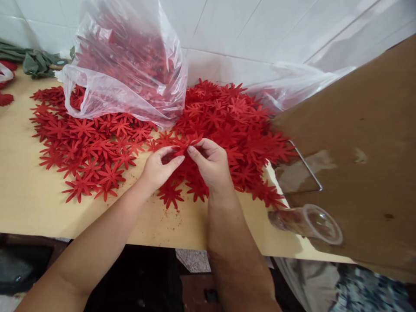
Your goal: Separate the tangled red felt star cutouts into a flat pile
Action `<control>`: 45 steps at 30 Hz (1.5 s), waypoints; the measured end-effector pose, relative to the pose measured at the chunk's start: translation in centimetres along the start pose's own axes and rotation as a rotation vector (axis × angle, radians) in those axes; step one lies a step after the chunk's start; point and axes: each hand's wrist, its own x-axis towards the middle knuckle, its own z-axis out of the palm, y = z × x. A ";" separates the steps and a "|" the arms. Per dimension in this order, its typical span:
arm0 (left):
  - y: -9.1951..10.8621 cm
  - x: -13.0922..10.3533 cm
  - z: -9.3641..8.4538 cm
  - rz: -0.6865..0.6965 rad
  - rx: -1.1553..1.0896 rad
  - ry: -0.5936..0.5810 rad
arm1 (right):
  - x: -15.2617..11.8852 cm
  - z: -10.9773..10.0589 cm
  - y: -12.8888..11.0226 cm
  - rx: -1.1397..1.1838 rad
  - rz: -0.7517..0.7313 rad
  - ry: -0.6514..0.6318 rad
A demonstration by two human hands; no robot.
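Observation:
My left hand (161, 168) and my right hand (210, 163) meet near the middle of the view, both pinching a red petal piece (182, 148) between thumbs and fingers. Its exact shape is partly hidden by the fingers. Behind and under my right hand lies a large pile of red flower-shaped pieces (224, 117). A second pile of red flower pieces (81, 138) spreads out to the left of my left hand. Both piles rest on the pale yellow table (146, 225).
A clear plastic bag (130, 73) full of red pieces stands at the back. Another clear bag (289, 84) lies back right. A brown board (364, 160) leans in at right, near a transparent cup (308, 223) on its side. Green fabric (37, 63) lies back left.

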 end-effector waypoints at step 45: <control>-0.4 -0.1 -0.5 0.243 0.318 0.192 | 0.2 0.0 -0.5 0.109 0.077 0.211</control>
